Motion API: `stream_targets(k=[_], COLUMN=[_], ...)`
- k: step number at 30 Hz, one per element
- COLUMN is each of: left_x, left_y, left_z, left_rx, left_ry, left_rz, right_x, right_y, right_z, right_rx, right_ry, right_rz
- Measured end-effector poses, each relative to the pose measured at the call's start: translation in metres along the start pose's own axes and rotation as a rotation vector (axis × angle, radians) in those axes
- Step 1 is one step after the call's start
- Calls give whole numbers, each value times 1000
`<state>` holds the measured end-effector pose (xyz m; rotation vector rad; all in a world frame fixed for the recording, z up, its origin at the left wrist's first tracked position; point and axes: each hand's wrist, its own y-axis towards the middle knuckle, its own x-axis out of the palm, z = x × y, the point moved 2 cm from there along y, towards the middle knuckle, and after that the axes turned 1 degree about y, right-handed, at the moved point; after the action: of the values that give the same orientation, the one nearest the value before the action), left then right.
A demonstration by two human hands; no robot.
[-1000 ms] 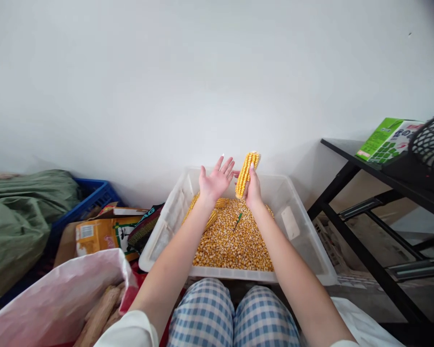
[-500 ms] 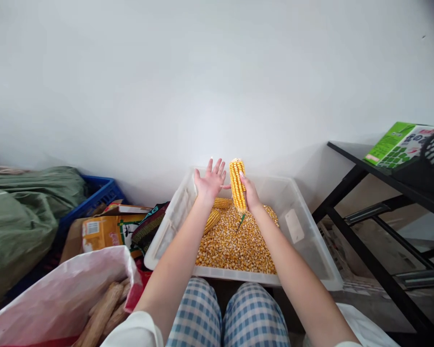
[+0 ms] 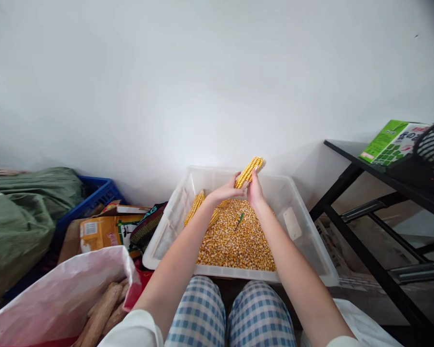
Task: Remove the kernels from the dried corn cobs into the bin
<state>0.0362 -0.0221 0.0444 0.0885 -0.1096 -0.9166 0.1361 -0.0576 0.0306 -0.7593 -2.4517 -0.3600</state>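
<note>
- Corn ear (image 3: 251, 171) tilted, held above translucent plastic bin (image 3: 311, 245)
- Left hand (image 3: 227, 191): curled around ear's lower end
- Right hand (image 3: 254, 191): clamped on same ear, thumb along it
- Inside bin: loose kernels (image 3: 238, 250), slim green-and-dark tool (image 3: 240, 219) on them, more ears (image 3: 195, 206) at left

A black table (image 3: 401, 186) stands beside a pale wall (image 3: 210, 86).

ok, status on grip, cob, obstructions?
Left grip, right grip both on corn cob. Cob tilted above kernels in bin. Green item lies on kernels; nothing blocking cob.
</note>
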Motion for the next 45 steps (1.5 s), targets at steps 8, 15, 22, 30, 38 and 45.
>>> stream_targets(k=[8,15,22,30,38,45], left_x=[5,18,25,24,18,24], left_y=[5,3,0,3,4,5], left_z=[-16,-12,-29,-44,-46,-49], left_rx=[-13,-31,-223,-234,-276,-107], left_ry=[323,120,112,112,6,71], left_rz=[172,212,211,186,160,102], right_x=[-4,3,-17,-27,-31,-33], right_y=[4,-9,0,4,10,12], right_z=[-21,-9,7,8,9,9], right_rx=[13,-190,-150,-97,-72,14], right_ry=[4,-364,-712,-899,-669,-497], right_rz=[-102,-217,-127,-167,-223,-149])
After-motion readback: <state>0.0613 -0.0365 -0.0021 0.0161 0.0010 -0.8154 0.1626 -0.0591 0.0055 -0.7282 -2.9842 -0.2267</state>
